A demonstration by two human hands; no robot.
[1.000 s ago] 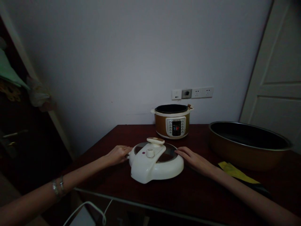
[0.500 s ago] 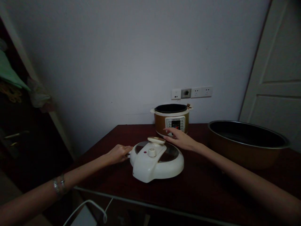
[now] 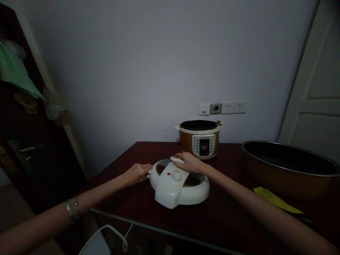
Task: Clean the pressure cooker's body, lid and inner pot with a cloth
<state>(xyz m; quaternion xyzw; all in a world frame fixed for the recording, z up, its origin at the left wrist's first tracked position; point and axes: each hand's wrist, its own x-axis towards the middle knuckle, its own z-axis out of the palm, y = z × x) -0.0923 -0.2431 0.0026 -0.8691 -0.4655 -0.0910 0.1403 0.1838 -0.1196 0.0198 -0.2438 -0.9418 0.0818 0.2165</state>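
I look down on a dark red table (image 3: pixel 212 226). A wide metal basin (image 3: pixel 287 166) sits at its right. At the back, against the wall, the brown cooker (image 3: pixel 199 140) stands open, its pot uncovered. The white lid (image 3: pixel 180 184) lies flat on the table in front of the cooker and apart from it, so it is off and not yet seated. My left hand (image 3: pixel 136 173) meets the lid's left rim with the fingers held together; I cannot tell whether they grip or only rest. My right hand (image 3: pixel 190 163) lies on top, fingers curled together over the lid's handle (image 3: pixel 175 159).
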